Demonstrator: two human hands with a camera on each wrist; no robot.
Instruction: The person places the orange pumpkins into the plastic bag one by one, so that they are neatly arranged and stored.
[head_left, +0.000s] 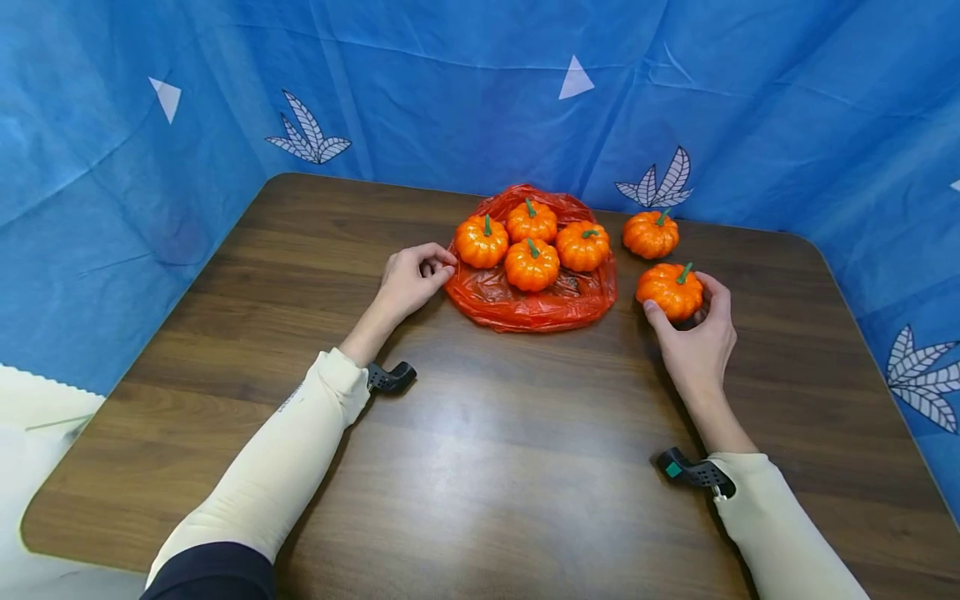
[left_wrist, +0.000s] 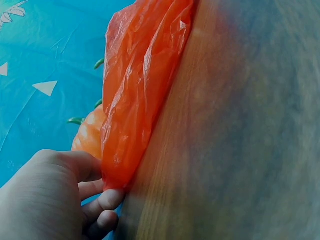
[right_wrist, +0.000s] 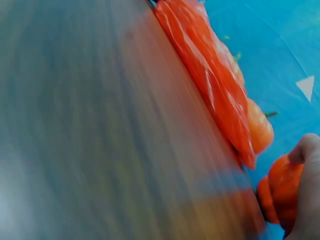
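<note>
A red plastic bag (head_left: 525, 315) lies spread wide at the back of the table, with several small orange pumpkins (head_left: 532, 266) sitting in it. At the bag's left edge, my left hand (head_left: 414, 279) pinches the thin plastic; the left wrist view shows the bag's rim (left_wrist: 122, 155) between thumb and fingers. To the right of the bag, my right hand (head_left: 701, 337) grips another small pumpkin (head_left: 667, 292) with thumb and fingers on its sides. Just behind that one, a loose pumpkin (head_left: 649, 235) rests on the table. In the right wrist view, the right hand's fingers are mostly cut off.
The brown wooden table (head_left: 450, 467) has rounded corners. A blue cloth (head_left: 465, 100) with leaf and triangle prints hangs behind it and along both sides. Black wrist mounts (head_left: 392, 379) sit at both sleeve cuffs.
</note>
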